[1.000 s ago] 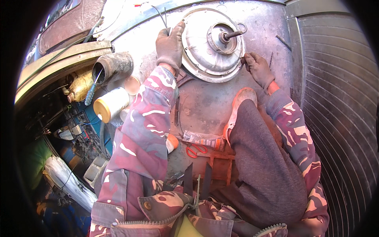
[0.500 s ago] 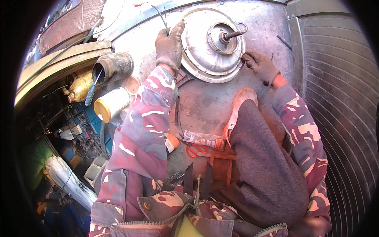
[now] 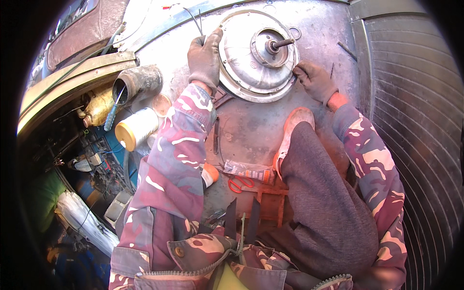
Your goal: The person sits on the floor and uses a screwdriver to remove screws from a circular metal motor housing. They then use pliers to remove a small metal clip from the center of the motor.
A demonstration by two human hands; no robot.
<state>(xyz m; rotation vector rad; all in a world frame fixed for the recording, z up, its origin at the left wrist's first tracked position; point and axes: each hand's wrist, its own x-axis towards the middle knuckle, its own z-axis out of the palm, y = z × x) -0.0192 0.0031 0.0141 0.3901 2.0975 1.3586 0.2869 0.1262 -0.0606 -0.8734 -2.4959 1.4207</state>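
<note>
Evidently the round metal housing (image 3: pixel 244 73) is what both gloved hands attend to. It sits on the metal floor (image 3: pixel 251 123) toward the top of the view, in front of the person, hub face up, its shaft (image 3: pixel 283 43) projecting clear; that side up probably keeps the shaft from bearing on the floor.

Left hand (image 3: pixel 204 58): set against the left rim, appears to grasp it, though the underside of the grip is hidden. Likely reason: to steady the piece from one side.

Right hand (image 3: pixel 314 81): at the lower right rim, fingers bent and fingertips drawn together at the edge. Cannot tell whether they pinch the rim or something small. Opposite placing leaves the hub unobstructed.

Near the shoe (image 3: pixel 297 121): a plastic packet (image 3: pixel 246 169), red-handled scissors (image 3: pixel 241 185) just below it, within easy reach.

Left side: a blue-handled screwdriver (image 3: pixel 110 118) leans from the mouth of a dark cylinder (image 3: pixel 145 79), seemingly parked there; a yellow-lidded jar (image 3: pixel 140 126) lies on its side nearby.
</note>
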